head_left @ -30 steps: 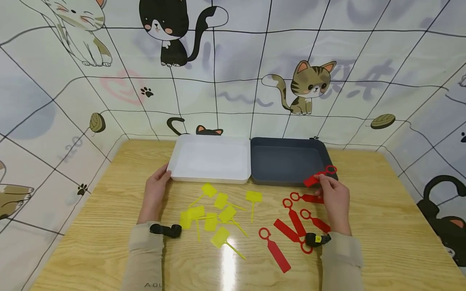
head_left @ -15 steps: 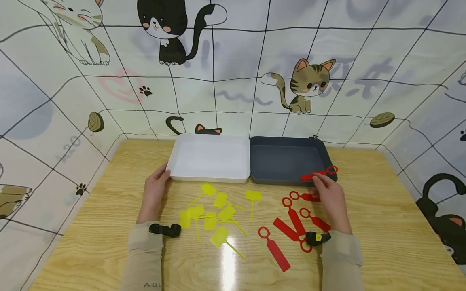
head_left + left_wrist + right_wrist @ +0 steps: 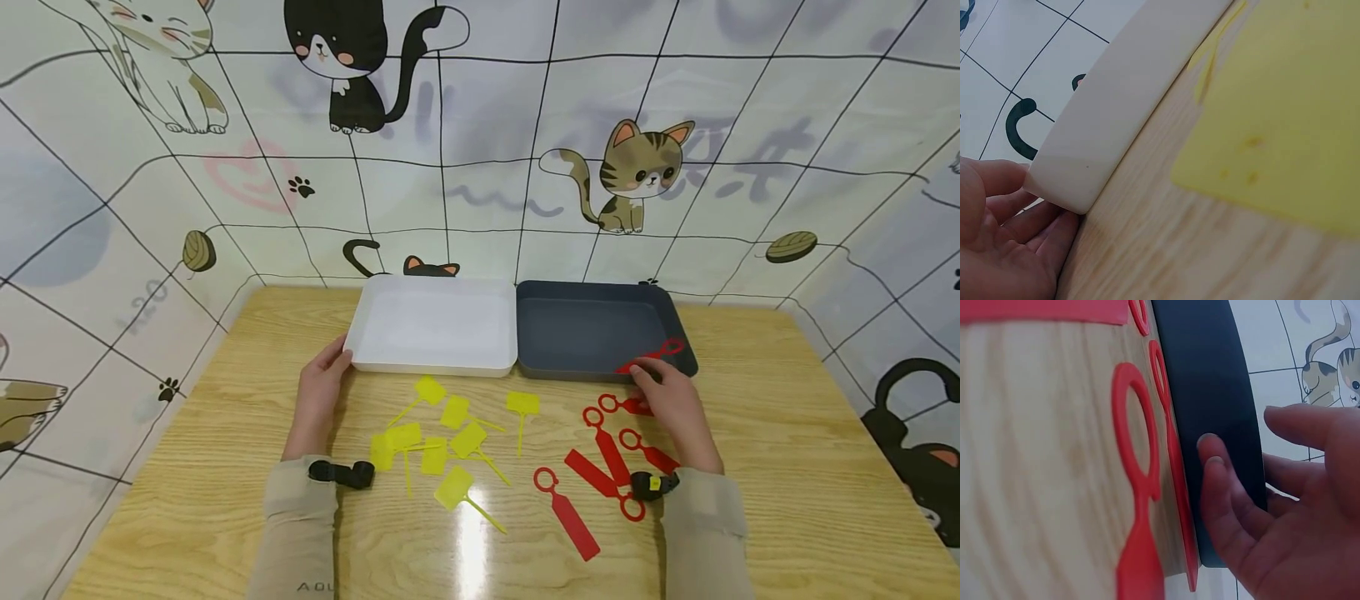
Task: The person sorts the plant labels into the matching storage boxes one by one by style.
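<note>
At its left front corner, a white tray (image 3: 431,325) is held by my left hand (image 3: 318,396); in the left wrist view the fingers lie against its side wall (image 3: 1094,137). A red ring-ended plastic tag (image 3: 657,353) lies slanted in the front right corner of the dark grey tray (image 3: 585,321). My right hand (image 3: 681,412) is at that tray's front edge, fingertips beside the tag. In the right wrist view this hand (image 3: 1297,494) has its thumb apart from the fingers, with two fingers in front of the tray wall (image 3: 1216,375); the tag inside is hidden there.
Several more red tags (image 3: 573,525) lie on the wooden table (image 3: 225,500) in front of the dark tray. Several yellow T-shaped plant labels (image 3: 453,487) are scattered before the white tray. The two trays stand side by side, close to a cat-print backdrop (image 3: 487,192).
My right hand has shifted left and forward, lowering the red tag from above the dark tray's rim into the tray, and its grip has loosened. The left hand has stayed at the white tray.
</note>
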Demonstrator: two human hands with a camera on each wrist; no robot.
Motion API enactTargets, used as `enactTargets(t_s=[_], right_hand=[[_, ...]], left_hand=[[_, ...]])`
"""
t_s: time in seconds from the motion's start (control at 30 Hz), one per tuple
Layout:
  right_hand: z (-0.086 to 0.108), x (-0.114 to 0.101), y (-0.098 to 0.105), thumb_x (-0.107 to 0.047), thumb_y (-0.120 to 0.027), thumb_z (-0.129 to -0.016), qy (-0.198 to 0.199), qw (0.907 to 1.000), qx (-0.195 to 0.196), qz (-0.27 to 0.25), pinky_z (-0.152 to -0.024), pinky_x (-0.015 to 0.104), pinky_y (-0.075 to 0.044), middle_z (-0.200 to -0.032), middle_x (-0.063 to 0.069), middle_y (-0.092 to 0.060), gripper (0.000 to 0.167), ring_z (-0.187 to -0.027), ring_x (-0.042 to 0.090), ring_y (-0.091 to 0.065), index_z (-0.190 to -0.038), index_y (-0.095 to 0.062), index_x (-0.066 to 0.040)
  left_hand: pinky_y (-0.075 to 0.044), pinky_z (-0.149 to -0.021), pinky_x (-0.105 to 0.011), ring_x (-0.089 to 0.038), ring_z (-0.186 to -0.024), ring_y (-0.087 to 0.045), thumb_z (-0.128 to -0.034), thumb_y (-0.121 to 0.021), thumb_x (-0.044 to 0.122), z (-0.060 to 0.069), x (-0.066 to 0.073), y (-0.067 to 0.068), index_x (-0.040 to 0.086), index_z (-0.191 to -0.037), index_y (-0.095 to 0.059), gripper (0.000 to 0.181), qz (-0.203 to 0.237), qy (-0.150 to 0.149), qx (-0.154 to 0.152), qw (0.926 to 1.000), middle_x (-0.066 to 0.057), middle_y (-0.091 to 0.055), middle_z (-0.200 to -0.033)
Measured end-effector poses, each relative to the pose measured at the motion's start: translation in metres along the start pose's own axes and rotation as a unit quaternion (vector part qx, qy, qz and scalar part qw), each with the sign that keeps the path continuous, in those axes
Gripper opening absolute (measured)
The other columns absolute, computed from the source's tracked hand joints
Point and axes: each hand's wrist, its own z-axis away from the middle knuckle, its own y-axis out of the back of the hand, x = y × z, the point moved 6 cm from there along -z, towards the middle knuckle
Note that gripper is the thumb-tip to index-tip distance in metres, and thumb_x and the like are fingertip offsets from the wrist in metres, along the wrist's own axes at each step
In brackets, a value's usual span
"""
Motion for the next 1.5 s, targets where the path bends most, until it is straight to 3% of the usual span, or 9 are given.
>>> enactTargets(t_s=[0.13, 0.27, 0.43, 0.53, 0.77, 1.3, 1.5], right_hand=[[-0.001, -0.0018, -0.0028, -0.041, -0.041, -0.093, 0.017, 0.9995, -0.025, 0.009, -0.072, 0.036, -0.049, -0.125, 0.022, -0.037, 0.058, -0.088, 0.028, -0.06, -0.135, -0.035, -0.002], [-0.0025, -0.0032, -0.0042, -0.041, -0.039, -0.094, 0.028, 0.9986, -0.03, 0.034, -0.075, 0.041, -0.048, -0.127, 0.025, -0.033, 0.059, -0.09, 0.03, -0.058, -0.135, -0.033, 0.001], [-0.0039, -0.0066, -0.0053, -0.047, -0.034, -0.093, 0.035, 0.9947, -0.033, 0.091, -0.089, 0.054, -0.034, -0.131, 0.029, -0.03, 0.065, -0.112, 0.042, -0.038, -0.134, -0.033, 0.004], [-0.004, -0.008, -0.0055, -0.048, -0.033, -0.093, 0.036, 0.9935, -0.034, 0.103, -0.092, 0.057, -0.029, -0.131, 0.029, -0.029, 0.067, -0.117, 0.044, -0.03, -0.134, -0.034, 0.005], [-0.0049, -0.0085, -0.0067, -0.047, -0.032, -0.094, 0.048, 0.9925, -0.026, 0.109, -0.091, 0.057, -0.029, -0.129, 0.028, -0.031, 0.065, -0.116, 0.041, -0.03, -0.132, -0.036, 0.005], [0.0004, -0.0075, -0.0055, -0.05, -0.034, -0.092, 0.052, 0.9928, -0.04, 0.1, -0.088, 0.054, -0.034, -0.13, 0.027, -0.029, 0.067, -0.106, 0.039, -0.041, -0.136, -0.031, 0.002], [0.002, -0.0072, -0.0027, -0.049, -0.036, -0.092, 0.053, 0.9932, -0.037, 0.097, -0.088, 0.055, -0.033, -0.131, 0.025, -0.03, 0.065, -0.11, 0.04, -0.039, -0.135, -0.034, -0.001]], left_hand=[[-0.027, -0.102, -0.028, -0.009, -0.126, -0.031, -0.0909, -0.05, 0.033, -0.0009, -0.0016, -0.0009, 0.017, -0.134, -0.043, 0.047, 0.0, -0.002, -0.001, 1.0, 0.001, -0.037, -0.138], [-0.027, -0.102, -0.029, -0.009, -0.126, -0.031, -0.0904, -0.05, 0.035, -0.0011, -0.0026, -0.0003, 0.019, -0.134, -0.043, 0.047, -0.006, -0.002, 0.001, 1.0, 0.002, -0.038, -0.138], [-0.027, -0.102, -0.03, -0.01, -0.126, -0.031, -0.0904, -0.05, 0.036, 0.0, -0.0019, 0.0002, 0.019, -0.134, -0.043, 0.047, -0.011, 0.0, 0.003, 0.9999, 0.002, -0.037, -0.138], [-0.028, -0.102, -0.029, -0.01, -0.125, -0.033, -0.0906, -0.05, 0.034, 0.0008, -0.0003, -0.0004, 0.018, -0.135, -0.042, 0.048, -0.005, -0.006, -0.001, 1.0, 0.001, -0.038, -0.138], [-0.028, -0.102, -0.03, -0.012, -0.125, -0.033, -0.092, -0.049, 0.028, 0.0034, 0.0049, -0.0008, 0.014, -0.135, -0.04, 0.046, 0.007, -0.01, -0.008, 0.9999, -0.003, -0.036, -0.139], [-0.029, -0.101, -0.028, -0.01, -0.124, -0.034, -0.0901, -0.051, 0.035, 0.0011, -0.0019, 0.0002, 0.017, -0.134, -0.042, 0.048, 0.0, -0.008, 0.002, 1.0, 0.0, -0.038, -0.138], [-0.03, -0.101, -0.029, -0.01, -0.124, -0.035, -0.09, -0.05, 0.036, 0.0006, -0.0026, -0.0005, 0.02, -0.134, -0.043, 0.047, -0.002, -0.005, 0.002, 1.0, 0.001, -0.038, -0.138]])
